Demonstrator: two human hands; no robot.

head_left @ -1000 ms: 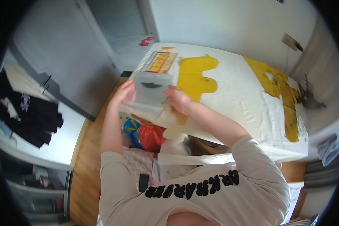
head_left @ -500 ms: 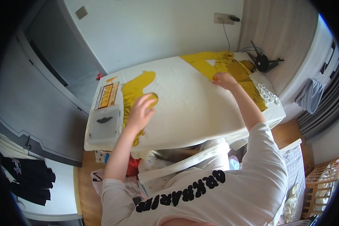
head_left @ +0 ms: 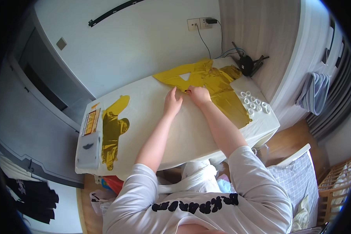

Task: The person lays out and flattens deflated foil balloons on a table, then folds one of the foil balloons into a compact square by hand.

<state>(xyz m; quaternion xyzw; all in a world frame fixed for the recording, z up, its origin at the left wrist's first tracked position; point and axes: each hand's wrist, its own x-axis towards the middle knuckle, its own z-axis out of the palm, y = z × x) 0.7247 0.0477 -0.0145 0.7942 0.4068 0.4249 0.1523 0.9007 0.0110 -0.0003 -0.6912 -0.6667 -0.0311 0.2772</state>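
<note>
Flat, shiny gold foil balloons (head_left: 222, 97) lie overlapped at the far right of the white-covered table. My right hand (head_left: 199, 96) is at their near edge, its fingers closed in a pinch. A small dark spot shows at the fingertips; what they grip is too small to make out. Just left of it is my left hand (head_left: 172, 103), thumb and fingers apart, with nothing visible in it, close to the foil's edge. Another flat gold foil balloon (head_left: 112, 132), with rounded lobes, lies at the table's left side, away from both hands.
White rings (head_left: 252, 105) stand in a cluster on the right of the table (head_left: 152, 136). A black router (head_left: 246, 65) with antennas is in the back right corner. At the left end are a clear plastic box (head_left: 88, 150) and a printed card (head_left: 91, 123).
My left hand has left the left foil balloon and come across to beside my right hand. The view has shifted rightward. My right hand stays at the right-hand foil's edge.
</note>
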